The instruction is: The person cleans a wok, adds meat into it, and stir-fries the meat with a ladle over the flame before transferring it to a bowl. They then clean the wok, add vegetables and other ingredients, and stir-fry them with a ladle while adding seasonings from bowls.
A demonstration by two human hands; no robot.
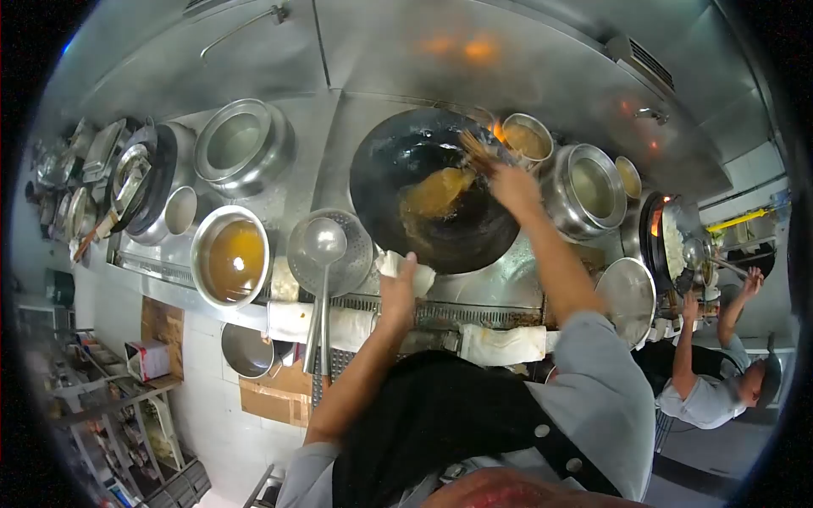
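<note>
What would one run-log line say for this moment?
left hand: grips cloth at wok rim | right hand: brush inside wok | wok: yellow liquid

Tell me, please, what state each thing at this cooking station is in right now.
wok: tilted, holding yellowish liquid
left hand: gripping a white cloth at the wok's rim
right hand: holding a brush in the wok
steel bowl: holding amber liquid
ladle: resting in the strainer
</note>
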